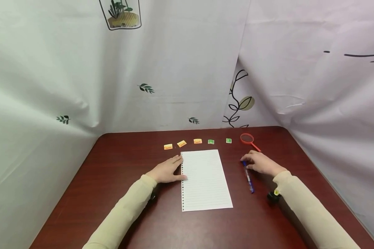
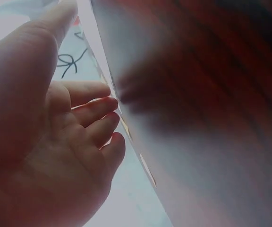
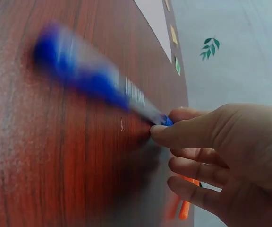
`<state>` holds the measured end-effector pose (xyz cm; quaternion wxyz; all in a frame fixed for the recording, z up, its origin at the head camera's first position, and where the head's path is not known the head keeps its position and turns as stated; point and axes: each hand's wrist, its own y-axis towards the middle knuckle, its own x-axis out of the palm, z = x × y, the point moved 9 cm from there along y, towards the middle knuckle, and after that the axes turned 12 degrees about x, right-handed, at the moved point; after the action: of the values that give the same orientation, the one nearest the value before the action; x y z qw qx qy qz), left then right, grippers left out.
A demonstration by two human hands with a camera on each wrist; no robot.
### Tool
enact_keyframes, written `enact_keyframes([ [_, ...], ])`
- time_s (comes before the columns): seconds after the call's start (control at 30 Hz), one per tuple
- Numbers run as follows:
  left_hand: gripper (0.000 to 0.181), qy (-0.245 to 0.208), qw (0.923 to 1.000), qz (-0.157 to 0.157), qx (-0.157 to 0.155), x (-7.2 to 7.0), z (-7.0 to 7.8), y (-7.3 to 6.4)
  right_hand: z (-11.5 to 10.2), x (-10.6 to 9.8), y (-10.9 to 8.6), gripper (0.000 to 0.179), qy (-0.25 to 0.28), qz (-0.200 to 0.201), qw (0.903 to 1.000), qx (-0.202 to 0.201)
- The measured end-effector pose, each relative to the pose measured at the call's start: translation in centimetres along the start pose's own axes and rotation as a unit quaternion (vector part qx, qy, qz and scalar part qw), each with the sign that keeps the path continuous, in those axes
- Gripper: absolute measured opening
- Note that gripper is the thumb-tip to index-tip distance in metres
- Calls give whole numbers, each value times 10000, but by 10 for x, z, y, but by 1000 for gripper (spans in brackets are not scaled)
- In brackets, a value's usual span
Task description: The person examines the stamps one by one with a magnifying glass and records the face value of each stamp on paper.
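A lined sheet of paper (image 1: 204, 181) with punched holes along its left edge lies mid-table. My left hand (image 1: 167, 170) rests at that edge, its fingertips and thumb touching the paper; the left wrist view shows the same hand (image 2: 74, 123) with straight fingers. To the right of the sheet, my right hand (image 1: 259, 162) pinches one end of a blue pen (image 1: 248, 178) between thumb and index finger. Close up in the right wrist view, the pen (image 3: 136, 98) slants away from the pinching hand (image 3: 221, 146), its far end blurred.
Behind the paper lie several small stamp-like pieces, orange ones (image 1: 168, 147) to the left and green ones (image 1: 211, 141) to the right. A red magnifying glass (image 1: 247, 139) lies at the back right, just beyond my right hand. A white printed curtain (image 1: 180, 69) surrounds the dark red table (image 1: 121, 162).
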<state>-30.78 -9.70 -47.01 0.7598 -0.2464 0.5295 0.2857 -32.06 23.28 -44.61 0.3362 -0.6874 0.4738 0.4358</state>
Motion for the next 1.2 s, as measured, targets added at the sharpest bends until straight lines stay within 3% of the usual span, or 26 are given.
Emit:
enact_keyframes([
  [0.13,93,225,9996,-169,-82,5,2,2,-2,-1,1,23,-141,39,9999,16],
  [0.5,91,592,9980,-216,25,7,13,15,-3,-1,1,18,-333,269,9991,-46],
  [1.0,93,736,9968,-292,114,10,24,41,2,2,3,15,-266,-6,9996,113],
  [1.2,92,861,9958,-241,201,8,29,44,4,2,6,13,-418,-74,9990,100],
])
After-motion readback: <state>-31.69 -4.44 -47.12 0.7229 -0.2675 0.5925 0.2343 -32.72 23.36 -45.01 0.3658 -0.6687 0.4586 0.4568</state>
